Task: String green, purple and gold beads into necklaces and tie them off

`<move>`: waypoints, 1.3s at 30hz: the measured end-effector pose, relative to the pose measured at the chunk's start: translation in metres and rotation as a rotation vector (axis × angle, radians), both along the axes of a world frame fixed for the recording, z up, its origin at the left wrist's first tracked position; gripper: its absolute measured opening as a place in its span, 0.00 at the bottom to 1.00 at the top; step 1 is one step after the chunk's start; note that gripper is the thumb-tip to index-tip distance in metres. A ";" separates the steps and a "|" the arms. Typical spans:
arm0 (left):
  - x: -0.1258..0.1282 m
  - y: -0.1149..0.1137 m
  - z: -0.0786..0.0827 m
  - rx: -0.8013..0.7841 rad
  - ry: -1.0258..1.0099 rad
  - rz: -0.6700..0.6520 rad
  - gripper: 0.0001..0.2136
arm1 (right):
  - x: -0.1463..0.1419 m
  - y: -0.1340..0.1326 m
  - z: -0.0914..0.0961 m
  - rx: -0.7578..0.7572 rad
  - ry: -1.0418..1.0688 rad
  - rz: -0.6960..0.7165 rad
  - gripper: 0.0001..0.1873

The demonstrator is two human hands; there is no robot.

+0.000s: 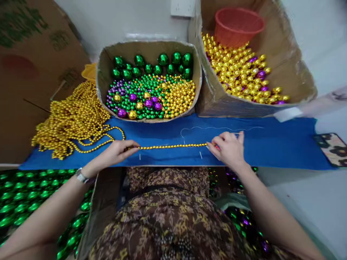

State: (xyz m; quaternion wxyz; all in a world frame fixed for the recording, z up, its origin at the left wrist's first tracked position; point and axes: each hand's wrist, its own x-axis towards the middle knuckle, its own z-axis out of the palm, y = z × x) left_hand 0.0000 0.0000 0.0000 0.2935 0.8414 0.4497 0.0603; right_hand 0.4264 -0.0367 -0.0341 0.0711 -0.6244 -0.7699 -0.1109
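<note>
Your left hand (115, 152) pinches one end of a string of gold beads (173, 146), and your right hand (229, 147) pinches the other end, fingers closed on it. The string lies stretched straight between them on the blue cloth (284, 144), near its front edge. A pile of gold bead strands (73, 119) sits just left of your left hand, and a box of mixed beads (149, 90) stands behind the cloth.

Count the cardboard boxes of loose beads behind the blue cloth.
2. One box sits centre-left with green, purple and gold beads. The other box, at right, holds mostly gold beads and a red basket. More may lie outside the frame.
</note>
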 end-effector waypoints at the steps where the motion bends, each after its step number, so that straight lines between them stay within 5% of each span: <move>1: 0.001 -0.006 -0.010 0.022 -0.004 -0.021 0.18 | -0.003 -0.003 -0.006 -0.032 -0.003 -0.017 0.18; 6: 0.005 -0.028 -0.049 0.108 -0.009 -0.029 0.20 | -0.010 -0.017 -0.026 -0.187 0.007 -0.112 0.15; 11: 0.003 -0.033 -0.067 0.130 -0.011 0.003 0.19 | -0.010 -0.027 -0.032 -0.264 0.024 -0.158 0.15; 25: -0.001 -0.029 -0.079 0.081 0.040 0.092 0.16 | -0.013 -0.025 -0.049 -0.331 0.010 -0.181 0.15; 39: -0.007 -0.031 -0.072 0.037 0.015 0.121 0.07 | -0.009 -0.027 -0.050 -0.243 -0.065 -0.077 0.16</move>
